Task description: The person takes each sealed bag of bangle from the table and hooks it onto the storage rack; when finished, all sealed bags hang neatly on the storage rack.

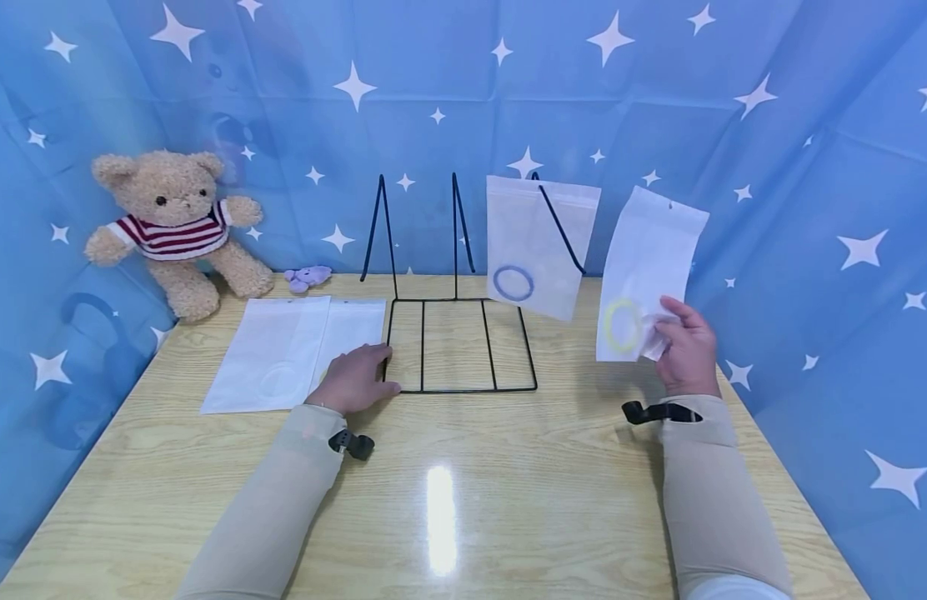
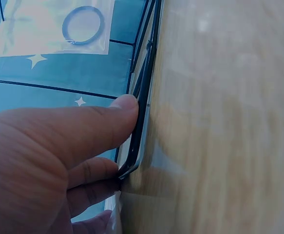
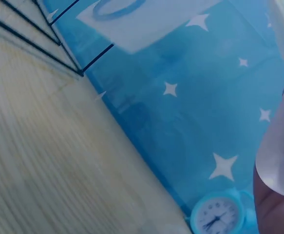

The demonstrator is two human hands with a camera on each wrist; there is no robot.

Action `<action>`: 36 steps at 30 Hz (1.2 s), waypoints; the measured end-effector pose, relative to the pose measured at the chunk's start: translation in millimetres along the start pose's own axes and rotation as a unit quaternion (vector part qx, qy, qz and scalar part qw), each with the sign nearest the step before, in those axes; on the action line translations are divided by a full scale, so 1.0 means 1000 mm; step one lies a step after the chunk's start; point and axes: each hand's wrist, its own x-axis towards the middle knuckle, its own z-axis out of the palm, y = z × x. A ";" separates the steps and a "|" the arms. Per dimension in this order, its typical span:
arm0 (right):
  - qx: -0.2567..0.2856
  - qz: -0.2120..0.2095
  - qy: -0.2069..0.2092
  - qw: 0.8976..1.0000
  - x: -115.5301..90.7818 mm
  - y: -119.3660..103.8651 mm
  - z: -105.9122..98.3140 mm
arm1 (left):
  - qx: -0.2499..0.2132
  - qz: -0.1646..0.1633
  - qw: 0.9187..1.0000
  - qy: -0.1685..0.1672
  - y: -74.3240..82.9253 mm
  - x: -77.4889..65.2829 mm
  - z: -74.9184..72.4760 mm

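Note:
A black wire rack (image 1: 463, 391) with several upright hooks stands on the table. My left hand (image 1: 356, 379) holds its front left corner; in the left wrist view, the thumb (image 2: 124, 107) presses one side of the wire and the fingers meet the other. From the rack's right hook hangs a translucent bag (image 1: 538, 233) with a blue ring inside. To the right of it, my right hand (image 1: 690, 350) pinches the lower right edge of a white bag (image 1: 651, 258) with a yellow ring, raised above the table. This bag has a small hole near its top edge.
Two more white bags (image 1: 264, 354) lie overlapping on the table, left of the rack. Behind them are a teddy bear (image 1: 178, 237) and a small purple toy (image 1: 308, 278). A turquoise clock (image 3: 217, 214) shows in the right wrist view. A blue star-patterned curtain (image 1: 433, 50) encloses the table.

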 end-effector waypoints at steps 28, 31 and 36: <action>-0.381 0.043 -0.153 0.911 -0.022 -0.022 0.032 | 0.002 0.005 1.000 -0.001 0.000 -0.001 -0.001; -0.390 0.042 -0.160 0.906 -0.022 -0.021 0.033 | 0.001 0.003 1.000 -0.001 -0.001 -0.001 -0.001; -0.417 0.043 -0.185 0.889 -0.023 -0.022 0.033 | -0.001 0.002 1.000 0.002 -0.003 0.000 0.001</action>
